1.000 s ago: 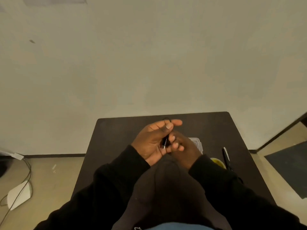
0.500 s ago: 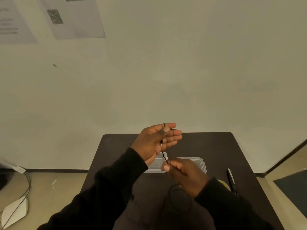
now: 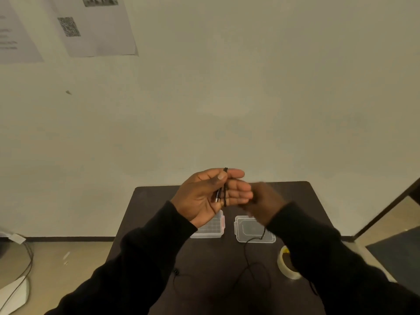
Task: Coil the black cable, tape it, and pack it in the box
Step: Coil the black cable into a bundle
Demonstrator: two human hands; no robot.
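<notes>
My left hand (image 3: pixel 205 196) is raised above the dark table (image 3: pixel 295 194), palm up, fingers together. The thin black cable (image 3: pixel 225 189) is wound around those fingers, and its plug end lies across the palm under the thumb. My right hand (image 3: pixel 263 201), blurred by motion, is just right of the left fingers and holds the running part of the cable. The loose cable hangs down from it and loops over the table in front of me. The clear plastic box (image 3: pixel 210 228) and its lid (image 3: pixel 252 228) lie on the table below my hands. A tape roll (image 3: pixel 287 262) sits at the right.
A wall stands right behind the table, with printed sheets (image 3: pixel 95 26) at upper left. On the floor at left lie a white device and cords (image 3: pixel 16 289). A dark mat (image 3: pixel 400 253) lies on the floor at right.
My right hand rose from in front of the box up beside the left fingers, carrying the cable around them. The view tilted upward, and the box and lid came into sight below my hands.
</notes>
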